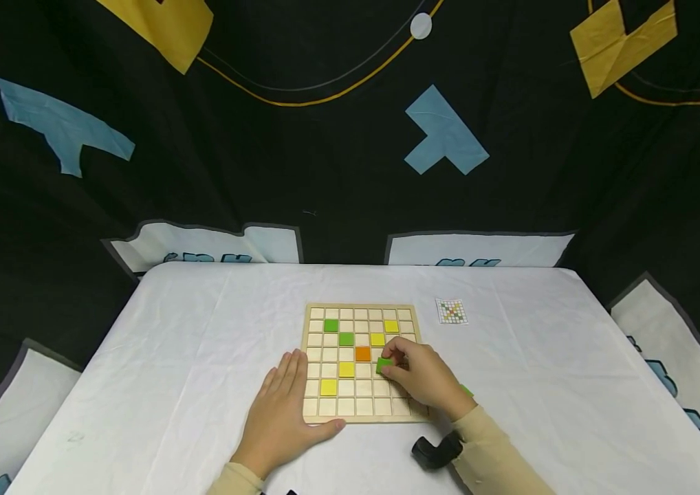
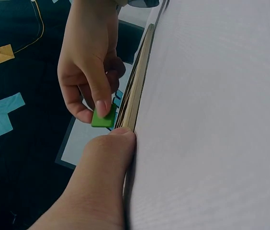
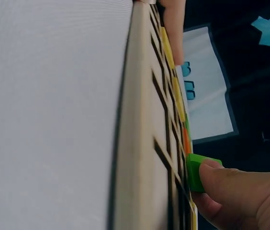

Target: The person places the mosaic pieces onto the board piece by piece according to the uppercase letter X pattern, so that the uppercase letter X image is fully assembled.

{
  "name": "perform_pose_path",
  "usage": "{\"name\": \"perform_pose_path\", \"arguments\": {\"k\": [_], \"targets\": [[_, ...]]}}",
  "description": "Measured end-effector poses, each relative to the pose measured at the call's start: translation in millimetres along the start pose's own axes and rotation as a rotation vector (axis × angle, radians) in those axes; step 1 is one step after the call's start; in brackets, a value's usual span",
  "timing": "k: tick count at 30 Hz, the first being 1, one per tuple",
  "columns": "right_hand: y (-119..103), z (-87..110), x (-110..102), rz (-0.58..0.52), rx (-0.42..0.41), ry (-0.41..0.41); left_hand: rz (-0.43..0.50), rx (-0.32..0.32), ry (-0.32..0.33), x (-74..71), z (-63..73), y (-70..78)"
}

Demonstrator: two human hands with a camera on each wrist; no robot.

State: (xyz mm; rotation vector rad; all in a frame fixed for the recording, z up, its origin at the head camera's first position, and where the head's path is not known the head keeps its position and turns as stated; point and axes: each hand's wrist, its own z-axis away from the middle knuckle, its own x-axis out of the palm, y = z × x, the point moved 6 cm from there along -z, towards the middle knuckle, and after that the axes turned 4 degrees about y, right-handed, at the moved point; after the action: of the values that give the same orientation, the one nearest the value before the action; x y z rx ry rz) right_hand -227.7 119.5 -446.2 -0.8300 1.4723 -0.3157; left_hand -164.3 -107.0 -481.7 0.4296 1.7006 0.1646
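Observation:
A wooden grid board [image 1: 364, 420] lies on the white table, with green, yellow and orange square tiles in some of its cells. Between thumb and fingers my right hand [image 1: 423, 375] pinches a green tile [image 1: 384, 365], held over the board right of the orange tile [image 1: 363, 353]. The left wrist view also shows that green tile [image 2: 104, 117] in the right hand's grip. My left hand [image 1: 280, 412] rests along the board's left side, fingers straight, its thumb at the front edge. Two green tiles and several yellow tiles, such as one yellow tile [image 1: 328, 387], sit in cells.
A small printed card [image 1: 452, 311] with a coloured grid pattern lies right of the board on the white tablecloth [image 1: 177, 357]. Another green piece [image 1: 466, 390] is partly hidden behind my right wrist. A black curtain [image 1: 325, 179] hangs behind the table.

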Motion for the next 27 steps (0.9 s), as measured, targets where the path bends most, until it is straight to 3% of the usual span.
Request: {"name": "perform_pose_path", "arguments": {"k": [27], "targets": [[-0.1, 3.8, 8.0, 0.122, -0.042, -0.030, -0.006, 0.000, -0.007, 2.3, -0.7, -1.3]]}}
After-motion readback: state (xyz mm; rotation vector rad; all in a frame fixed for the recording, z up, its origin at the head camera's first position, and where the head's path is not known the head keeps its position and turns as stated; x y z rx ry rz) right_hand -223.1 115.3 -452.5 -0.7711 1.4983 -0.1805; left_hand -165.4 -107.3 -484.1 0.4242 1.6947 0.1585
